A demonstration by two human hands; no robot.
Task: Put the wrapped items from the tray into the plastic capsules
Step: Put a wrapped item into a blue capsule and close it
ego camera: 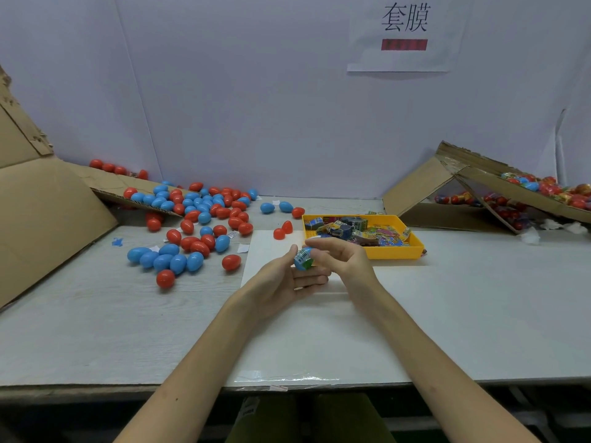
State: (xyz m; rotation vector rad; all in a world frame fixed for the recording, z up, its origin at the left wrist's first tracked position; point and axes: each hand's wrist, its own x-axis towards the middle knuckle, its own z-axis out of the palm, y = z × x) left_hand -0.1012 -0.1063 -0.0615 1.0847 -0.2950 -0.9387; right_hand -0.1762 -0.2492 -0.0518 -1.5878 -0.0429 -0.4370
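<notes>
While left hand (281,282) grips blue capsule (300,266), right hand (342,260) pinches wrapped item (302,256) at its mouth, near yellow tray (396,252).

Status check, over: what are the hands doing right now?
Left hand holds blue capsule, wrapped item poking out. Right hand on it, grip unclear. Yellow tray just behind, nothing blocking.
</notes>
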